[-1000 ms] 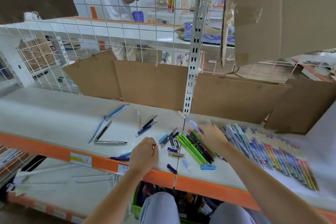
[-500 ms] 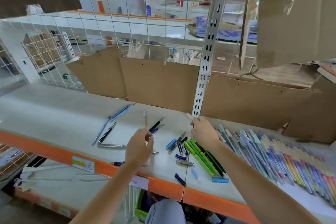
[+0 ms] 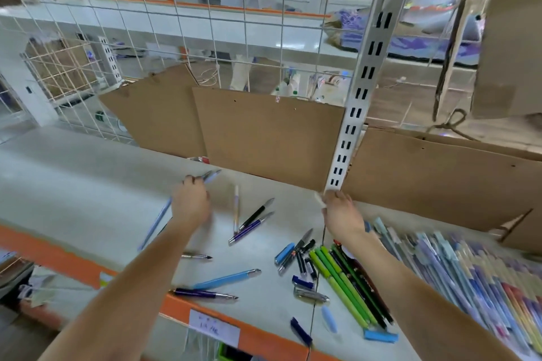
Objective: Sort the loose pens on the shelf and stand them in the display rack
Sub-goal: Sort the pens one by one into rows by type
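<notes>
1. The left hand [image 3: 192,204] has reached back to the far pens [image 3: 209,176], fingers seemingly curled around one, though blurred.
2. The right hand [image 3: 341,212] has moved to the upright [image 3: 356,114]; its hold is unclear.
3. Loose pens [image 3: 252,221] lie between the hands; no rack visible.

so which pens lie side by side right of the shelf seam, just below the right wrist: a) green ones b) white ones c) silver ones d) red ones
A: a tidy row of slim green plastic pens lies just right of the seam in the white shelf, under the right hand and its wrist.
</notes>
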